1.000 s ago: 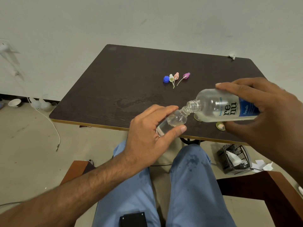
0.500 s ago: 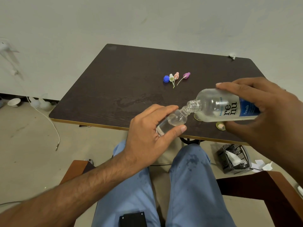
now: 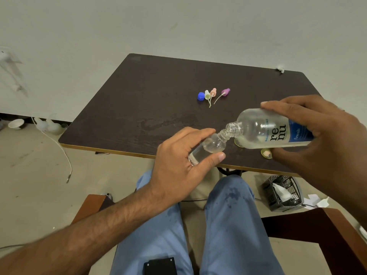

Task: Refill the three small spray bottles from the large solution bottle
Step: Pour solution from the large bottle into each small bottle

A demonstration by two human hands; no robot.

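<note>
The left hand grips a small clear spray bottle, tilted, over the near edge of the desk. The right hand holds the large solution bottle nearly level, its open neck touching the small bottle's mouth. A good pour likely needs the mouths kept aligned and the tilt raised slowly. The label reads "renu fresh", with "BAUSCH" partly legible. Four small caps lie farther back.

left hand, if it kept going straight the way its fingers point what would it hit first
Most likely the large solution bottle. The left hand holds the small spray bottle with fingers aimed right and slightly away, and the small bottle's neck already sits at the big bottle's open mouth. Depth is hard to judge.
</note>
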